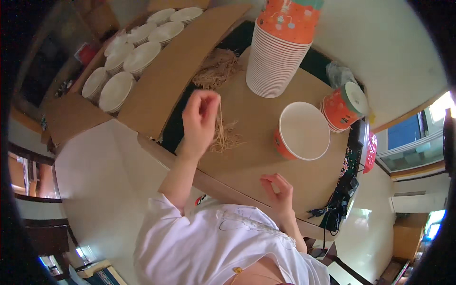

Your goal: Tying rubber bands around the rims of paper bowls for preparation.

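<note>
Tan shredded strands trail from the left hand's pinched fingers, left of centre. At lower centre, the right hand is loosely curled, partly open. Right of centre stands an orange, white-lined paper tub, below a tall tub stack.

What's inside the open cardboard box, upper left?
Several stacks of round white pieces in the box; bowls or lids, can't tell. The box's floor and anything beneath the stacks are covered by them.
</note>
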Demonstrator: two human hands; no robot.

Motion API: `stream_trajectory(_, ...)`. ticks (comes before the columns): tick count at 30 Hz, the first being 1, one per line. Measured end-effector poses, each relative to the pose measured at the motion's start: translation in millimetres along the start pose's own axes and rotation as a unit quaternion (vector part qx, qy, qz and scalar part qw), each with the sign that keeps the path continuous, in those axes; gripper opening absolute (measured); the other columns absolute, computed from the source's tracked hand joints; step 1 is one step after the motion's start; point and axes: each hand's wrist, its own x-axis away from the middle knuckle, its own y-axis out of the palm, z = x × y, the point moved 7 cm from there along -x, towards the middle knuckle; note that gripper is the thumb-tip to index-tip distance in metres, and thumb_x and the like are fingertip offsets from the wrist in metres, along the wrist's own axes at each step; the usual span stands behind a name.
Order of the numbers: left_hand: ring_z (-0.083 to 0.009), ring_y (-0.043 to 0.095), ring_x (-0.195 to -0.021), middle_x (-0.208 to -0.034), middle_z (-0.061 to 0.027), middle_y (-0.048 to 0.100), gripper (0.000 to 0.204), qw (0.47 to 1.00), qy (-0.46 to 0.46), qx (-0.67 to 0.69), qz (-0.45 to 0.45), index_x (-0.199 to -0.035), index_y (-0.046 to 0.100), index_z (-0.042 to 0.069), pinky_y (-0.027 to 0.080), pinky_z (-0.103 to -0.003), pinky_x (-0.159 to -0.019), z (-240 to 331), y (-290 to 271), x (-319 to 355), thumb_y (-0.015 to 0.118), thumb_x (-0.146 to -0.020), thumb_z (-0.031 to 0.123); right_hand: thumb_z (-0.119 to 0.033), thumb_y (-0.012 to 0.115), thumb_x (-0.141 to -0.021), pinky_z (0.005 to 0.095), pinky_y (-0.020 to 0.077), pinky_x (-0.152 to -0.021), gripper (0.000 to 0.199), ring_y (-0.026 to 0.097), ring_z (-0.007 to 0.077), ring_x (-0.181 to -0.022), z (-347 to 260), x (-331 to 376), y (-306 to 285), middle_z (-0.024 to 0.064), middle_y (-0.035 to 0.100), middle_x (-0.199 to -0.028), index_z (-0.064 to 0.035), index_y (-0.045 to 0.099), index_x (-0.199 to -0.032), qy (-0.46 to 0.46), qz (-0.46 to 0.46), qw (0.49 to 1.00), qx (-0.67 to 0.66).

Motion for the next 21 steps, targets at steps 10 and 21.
stream_trajectory(10, -0.0134, 0.052, -0.069, -0.080, -0.0049, 0.052, 0.006, 0.978, 0.034, -0.084, -0.187, -0.089, 0.055, 0.006, 0.044, -0.027, -0.059, 42.7, 61.4, 11.8, 0.060, -0.087, 0.005, -0.002, 0.059, -0.087, 0.0284, 0.0490, -0.073, 0.013, 0.063, 0.0170, -0.081, 4.2, -4.7, 6.3, 0.0100, 0.066, -0.089, 0.0015, 0.065, -0.098, 0.002, 0.015, 1.000, -0.001)
stream_trajectory(21, -0.0289, 0.062, -0.075, -0.089, -0.0099, 0.059, 0.010, 0.943, -0.032, -0.112, -0.313, -0.089, 0.059, 0.006, 0.051, -0.038, -0.062, -5.4, 79.3, 162.8, 0.065, -0.080, 0.006, -0.003, 0.053, -0.092, 0.0293, 0.0498, -0.079, 0.016, 0.062, 0.0164, -0.090, 59.0, -0.8, 37.7, 0.0101, 0.065, -0.098, 0.0028, 0.060, -0.105, 0.255, 0.008, 0.859, -0.445)
